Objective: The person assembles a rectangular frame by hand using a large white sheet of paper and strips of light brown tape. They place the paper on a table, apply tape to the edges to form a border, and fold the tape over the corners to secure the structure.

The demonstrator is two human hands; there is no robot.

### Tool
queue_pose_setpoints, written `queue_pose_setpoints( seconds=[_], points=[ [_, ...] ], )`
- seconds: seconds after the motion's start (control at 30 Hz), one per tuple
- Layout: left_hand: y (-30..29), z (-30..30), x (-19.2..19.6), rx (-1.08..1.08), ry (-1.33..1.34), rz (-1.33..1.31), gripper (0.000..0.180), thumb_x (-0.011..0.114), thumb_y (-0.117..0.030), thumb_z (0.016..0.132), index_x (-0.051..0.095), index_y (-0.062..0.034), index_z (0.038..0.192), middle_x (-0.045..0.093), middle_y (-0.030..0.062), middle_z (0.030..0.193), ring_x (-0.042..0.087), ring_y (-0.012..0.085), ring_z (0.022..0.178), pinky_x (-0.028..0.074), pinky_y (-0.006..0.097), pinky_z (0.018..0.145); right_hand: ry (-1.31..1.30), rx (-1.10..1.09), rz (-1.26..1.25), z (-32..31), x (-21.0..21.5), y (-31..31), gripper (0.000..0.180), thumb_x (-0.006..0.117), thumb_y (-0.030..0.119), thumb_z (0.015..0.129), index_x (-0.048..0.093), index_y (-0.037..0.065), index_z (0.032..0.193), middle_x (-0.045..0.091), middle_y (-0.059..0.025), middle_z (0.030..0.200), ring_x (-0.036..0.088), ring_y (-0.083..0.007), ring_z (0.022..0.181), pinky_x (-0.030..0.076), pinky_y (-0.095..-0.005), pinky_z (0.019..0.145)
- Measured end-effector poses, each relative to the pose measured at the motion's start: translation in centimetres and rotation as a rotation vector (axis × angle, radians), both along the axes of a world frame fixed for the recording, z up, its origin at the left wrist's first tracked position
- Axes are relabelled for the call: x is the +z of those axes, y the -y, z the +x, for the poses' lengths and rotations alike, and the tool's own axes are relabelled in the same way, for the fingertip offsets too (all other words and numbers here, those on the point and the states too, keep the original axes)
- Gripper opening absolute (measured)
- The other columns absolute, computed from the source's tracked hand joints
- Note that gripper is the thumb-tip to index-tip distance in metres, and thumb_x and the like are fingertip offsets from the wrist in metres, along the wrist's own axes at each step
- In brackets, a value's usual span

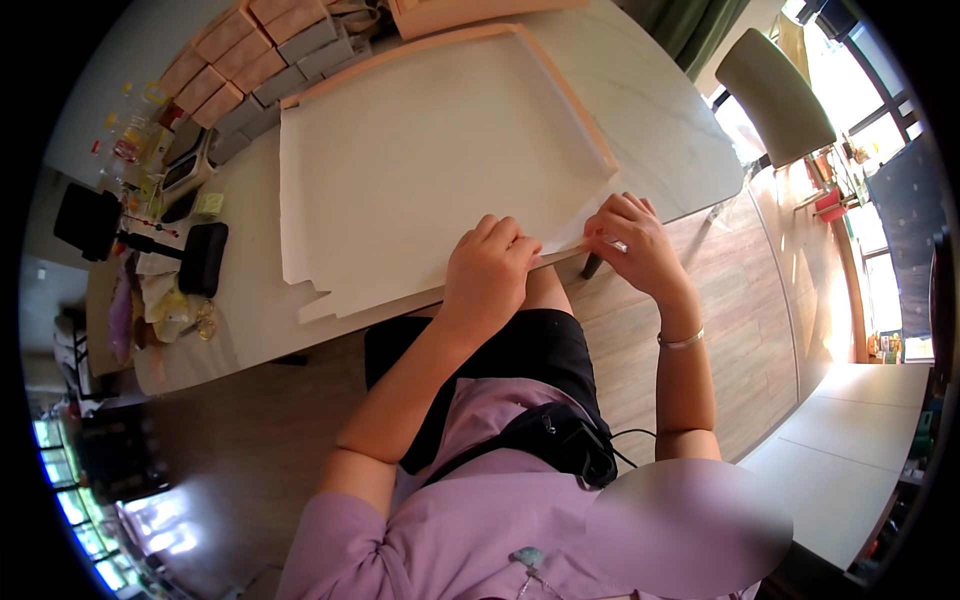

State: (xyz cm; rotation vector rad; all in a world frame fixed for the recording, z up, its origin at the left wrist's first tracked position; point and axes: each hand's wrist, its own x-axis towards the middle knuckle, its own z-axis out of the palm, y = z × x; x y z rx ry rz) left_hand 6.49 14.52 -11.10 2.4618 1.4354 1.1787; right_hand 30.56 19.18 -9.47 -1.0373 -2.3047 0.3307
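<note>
A large sheet of card [430, 170], white on the face that shows, lies on the marble-patterned table. Its far and right edges stand folded up, showing peach, and a notch is cut at its near left corner. My left hand [490, 270] is closed on the sheet's near edge, knuckles up. Beside it, my right hand [632, 240] pinches the same edge close to the near right corner, with a bracelet on that wrist. The fingertips of both hands are partly hidden, so the exact fold between them cannot be made out.
Stacked peach and grey boxes [240, 60] stand at the back left. A black case [203, 259], a phone stand [90, 222], bottles [135, 130] and wrappers [165, 310] crowd the table's left end. A chair [775, 95] is at the far right, a white cabinet [840, 450] at near right.
</note>
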Motion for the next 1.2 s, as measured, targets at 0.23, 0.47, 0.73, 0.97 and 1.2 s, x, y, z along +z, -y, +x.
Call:
queue_pose_setpoints(
  seconds=[0.23,0.47,0.73,0.97,1.2],
  points=[
    [-0.4,0.2,0.4,-0.015,0.054,-0.048,0.010,0.082,-0.013,0.080,0.076,-0.0105,0.087,0.062,0.0021,0.082,0.060,0.0237,0.082,0.052,0.037,0.069,-0.081,0.065,-0.023,0.2,-0.9,-1.1,0.008,0.081,0.017,0.084,0.074,0.015,0.087,0.057,0.0025,0.083,0.057,-0.0168,0.081,0.037,-0.0326,0.086],
    [-1.1,1.0,0.6,0.119,0.031,-0.214,0.004,0.076,-0.015,0.085,0.078,-0.0117,0.084,0.066,0.0042,0.080,0.065,0.0259,0.081,0.054,0.040,0.068,-0.024,0.057,-0.182,-0.3,0.1,-2.0,0.002,0.076,0.013,0.086,0.075,0.012,0.087,0.060,0.0001,0.083,0.059,-0.0179,0.076,0.036,-0.0320,0.086],
    [-4.3,-0.1,3.7,0.149,-0.044,-0.699,0.010,0.079,-0.024,0.079,0.081,-0.0149,0.083,0.075,0.0085,0.078,0.073,0.0302,0.076,0.057,0.042,0.070,0.011,-0.171,-0.566,-1.7,1.3,-3.7,0.017,0.079,0.017,0.077,0.071,0.005,0.086,0.071,-0.0114,0.080,0.068,-0.0297,0.075,0.052,-0.0391,0.082],
    [-4.7,-0.3,4.6,0.217,-0.115,-0.743,0.026,0.088,-0.032,0.075,0.074,-0.0100,0.075,0.074,0.0075,0.075,0.071,0.0272,0.074,0.056,0.039,0.069,0.040,-0.360,-0.370,-3.0,2.1,-2.7,0.027,0.086,0.017,0.072,0.067,0.003,0.085,0.066,-0.0119,0.095,0.066,-0.0349,0.092,0.053,-0.0407,0.082],
    [-4.6,0.1,4.2,0.245,-0.168,-0.692,0.033,0.090,-0.037,0.073,0.072,-0.0097,0.072,0.072,0.0068,0.071,0.070,0.0263,0.070,0.054,0.038,0.066,0.217,-0.498,0.148,-6.1,-2.4,4.1,0.024,0.073,0.012,0.086,0.071,0.005,0.109,0.066,-0.0151,0.114,0.062,-0.0345,0.117,0.048,-0.0482,0.101]
  ],
)
